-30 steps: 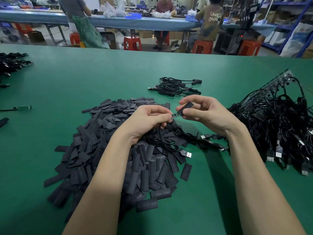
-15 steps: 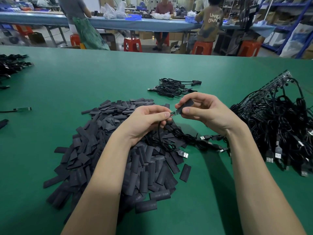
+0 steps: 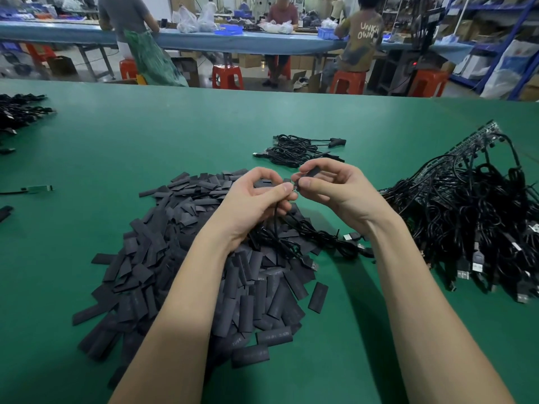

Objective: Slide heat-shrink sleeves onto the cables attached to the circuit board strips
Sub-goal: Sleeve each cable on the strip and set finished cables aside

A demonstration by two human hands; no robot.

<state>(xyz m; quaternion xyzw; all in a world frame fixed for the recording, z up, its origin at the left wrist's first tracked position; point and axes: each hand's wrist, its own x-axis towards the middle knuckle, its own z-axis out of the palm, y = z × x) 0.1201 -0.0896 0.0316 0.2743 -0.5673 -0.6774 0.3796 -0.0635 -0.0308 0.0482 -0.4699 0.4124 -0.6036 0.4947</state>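
Observation:
My left hand pinches the end of a thin black cable that trails down over a big pile of flat black heat-shrink sleeves. My right hand pinches one black sleeve between thumb and fingers, its mouth right at the cable's small board tip. The fingertips of both hands nearly touch, and the tip itself is mostly hidden between them. The cable's USB plug lies on the pile.
A tangle of black cables on circuit board strips fills the right of the green table. A small cable bundle lies beyond my hands. More cables and a loose green board sit far left. People work at a far bench.
The hands have closed together: the sleeve in my right hand has moved left onto the board tip held by my left hand, so less of the tip shows.

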